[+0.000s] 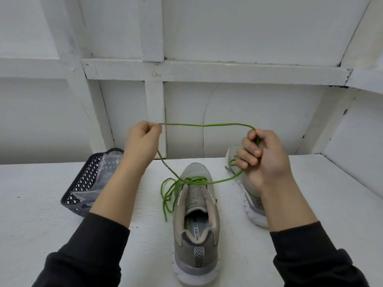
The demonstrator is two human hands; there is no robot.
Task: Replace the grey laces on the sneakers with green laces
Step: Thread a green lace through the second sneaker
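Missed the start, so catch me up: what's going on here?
A person is threading a green lace into the grey sneaker in front of them. The left hand pinches the lace and the right hand grips it, holding a loop raised above the shoe. Only the eyelets nearest the toe look laced. A second sneaker sits behind the right hand.

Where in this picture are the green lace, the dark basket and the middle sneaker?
green lace (207,125): head view, on the raised horizontal stretch.
dark basket (81,183): head view, on its lattice side wall.
middle sneaker (186,257): head view, on the grey heel.
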